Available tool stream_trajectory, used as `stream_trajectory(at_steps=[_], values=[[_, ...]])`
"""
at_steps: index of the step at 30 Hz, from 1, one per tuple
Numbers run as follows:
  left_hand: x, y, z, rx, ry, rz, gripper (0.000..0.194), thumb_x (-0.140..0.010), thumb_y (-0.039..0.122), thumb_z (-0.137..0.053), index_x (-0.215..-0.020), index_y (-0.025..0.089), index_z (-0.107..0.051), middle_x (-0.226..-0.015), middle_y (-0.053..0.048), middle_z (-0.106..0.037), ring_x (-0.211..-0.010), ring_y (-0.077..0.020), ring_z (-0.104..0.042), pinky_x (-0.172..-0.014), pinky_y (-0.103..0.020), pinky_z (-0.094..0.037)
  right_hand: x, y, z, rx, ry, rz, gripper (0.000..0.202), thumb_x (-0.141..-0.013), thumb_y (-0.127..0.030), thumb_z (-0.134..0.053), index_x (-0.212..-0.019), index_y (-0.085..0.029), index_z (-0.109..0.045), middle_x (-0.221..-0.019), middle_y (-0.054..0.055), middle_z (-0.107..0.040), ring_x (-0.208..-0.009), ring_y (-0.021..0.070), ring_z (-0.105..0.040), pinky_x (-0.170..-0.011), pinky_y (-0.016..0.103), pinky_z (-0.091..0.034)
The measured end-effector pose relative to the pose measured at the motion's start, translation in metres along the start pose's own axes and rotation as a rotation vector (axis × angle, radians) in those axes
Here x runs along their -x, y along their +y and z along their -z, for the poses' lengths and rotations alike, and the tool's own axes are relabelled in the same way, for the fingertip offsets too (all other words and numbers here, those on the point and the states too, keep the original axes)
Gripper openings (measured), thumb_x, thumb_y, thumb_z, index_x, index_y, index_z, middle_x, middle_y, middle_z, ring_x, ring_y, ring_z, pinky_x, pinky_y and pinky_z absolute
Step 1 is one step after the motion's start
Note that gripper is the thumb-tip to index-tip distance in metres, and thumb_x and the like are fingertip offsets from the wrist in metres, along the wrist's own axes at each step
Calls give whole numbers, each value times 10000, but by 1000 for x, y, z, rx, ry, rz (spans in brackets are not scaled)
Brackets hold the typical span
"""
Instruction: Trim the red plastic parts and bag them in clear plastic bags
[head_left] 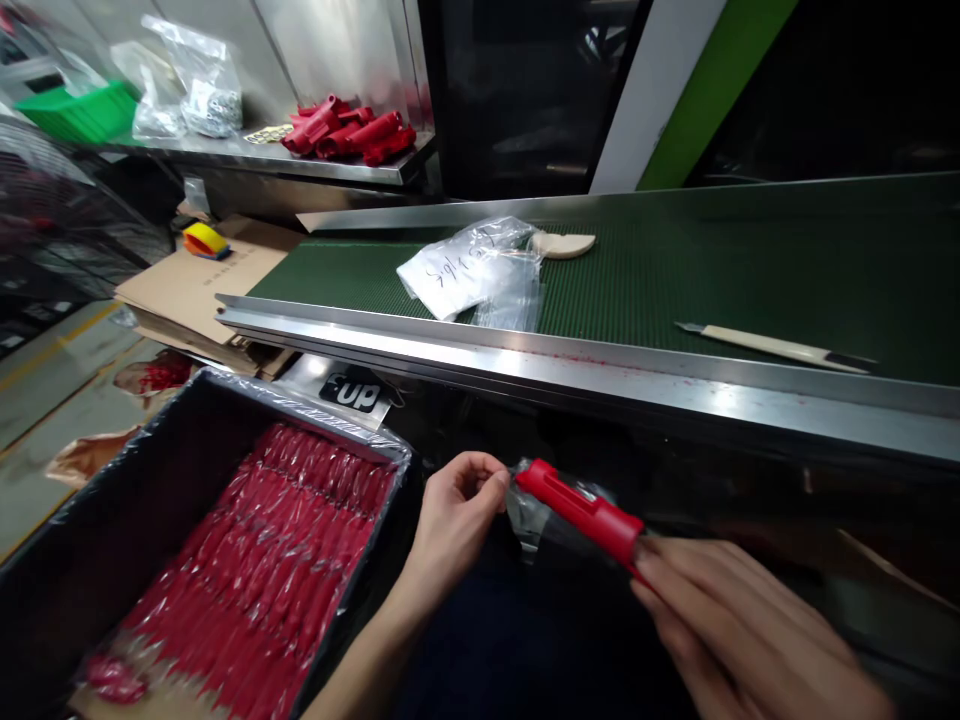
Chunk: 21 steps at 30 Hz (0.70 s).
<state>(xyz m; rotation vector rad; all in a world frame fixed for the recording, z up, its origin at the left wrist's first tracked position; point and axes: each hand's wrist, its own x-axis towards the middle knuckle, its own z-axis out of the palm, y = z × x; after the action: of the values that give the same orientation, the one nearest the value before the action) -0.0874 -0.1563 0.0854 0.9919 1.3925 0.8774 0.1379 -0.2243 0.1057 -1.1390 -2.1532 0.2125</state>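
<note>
My right hand (735, 610) grips the near end of a red plastic tubular part (581, 510), which points up and to the left. Clear film of a plastic bag (529, 520) hangs below and around the part's far end. My left hand (461, 500) is closed in a pinch on the bag's edge, just left of the part's tip. Both hands are in front of the conveyor's metal edge. Left of them stands a black bin (375, 445) lined with clear film, holding rows of bagged red parts (277, 540).
A green conveyor belt (622, 300) bears plastic bags (472, 265), a beige half-round piece (564, 245) and a knife (776, 343). Loose red parts (349, 130) lie on a metal shelf. Flat cardboard (210, 275) holds a yellow tape roll (205, 240). A fan (60, 210) stands far left.
</note>
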Motion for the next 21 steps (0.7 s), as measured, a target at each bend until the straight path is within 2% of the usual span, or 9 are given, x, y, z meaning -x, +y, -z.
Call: stream_trajectory(at_steps=[3, 6, 10, 12, 14, 16, 18, 21], values=[[1, 4, 2, 51, -70, 17, 236, -840, 362, -612, -818, 127, -605, -724, -13, -562, -670, -126, -528, -659, -228, -420, -2, 6, -4, 46, -41, 78, 407, -835, -87, -589, -1220, -221, -601, -976, 44, -736, -906, 195, -691, -784, 332, -540], [2, 2, 5, 63, -132, -7, 267, -859, 394, -605, -826, 130, -613, -719, -13, -556, -681, -127, -499, -670, -230, -412, -2, 9, -10, 149, -104, 234, 321, -900, -100, -470, -1156, -183, -645, -1073, 59, -732, -949, 201, -680, -816, 350, -517], [5, -7, 4, 17, -136, -91, 230, -868, 364, -618, -796, 146, -610, -749, -7, -526, -701, -127, -451, -655, -230, -367, -4, 13, -16, 173, -161, 307, 431, -990, -116, -252, -1144, -143, -653, -1161, 90, -703, -985, 262, -660, -828, 433, -474], [9, -14, 0, -10, -98, -138, 210, -896, 348, -594, -805, 158, -600, -776, -4, -512, -705, -125, -431, -641, -234, -348, -6, 14, -19, 185, -161, 318, 376, -972, -80, -316, -1142, -113, -651, -1135, 106, -709, -967, 264, -663, -810, 428, -478], [14, -21, -5, -26, -42, -175, 193, -932, 340, -550, -842, 173, -585, -798, -1, -502, -707, -126, -424, -640, -239, -346, -8, 12, -25, 174, -60, 300, 260, -913, -32, -474, -1097, -69, -655, -1024, 125, -728, -901, 247, -675, -775, 397, -495], [21, -28, -12, -38, 11, -206, 174, -956, 326, -517, -875, 183, -574, -830, -4, -509, -734, -129, -441, -671, -243, -363, -7, 6, -34, 110, 107, 205, 236, -844, 7, -596, -1066, -50, -654, -914, 119, -726, -842, 218, -679, -761, 362, -518], [27, -34, -18, -53, 38, -227, 162, -968, 304, -498, -880, 187, -566, -840, -8, -520, -745, -131, -462, -687, -246, -378, -3, -3, -47, 37, 256, -6, 249, -832, -1, -637, -1065, -87, -656, -887, 91, -721, -808, 186, -687, -777, 318, -539], [36, -40, -24, -68, 39, -266, 166, -979, 274, -473, -858, 188, -549, -821, -8, -525, -725, -129, -478, -670, -245, -390, 5, -14, -65, -38, 313, -388, 184, -905, -115, -599, -1070, -167, -661, -868, 40, -736, -754, 156, -714, -707, 223, -561]])
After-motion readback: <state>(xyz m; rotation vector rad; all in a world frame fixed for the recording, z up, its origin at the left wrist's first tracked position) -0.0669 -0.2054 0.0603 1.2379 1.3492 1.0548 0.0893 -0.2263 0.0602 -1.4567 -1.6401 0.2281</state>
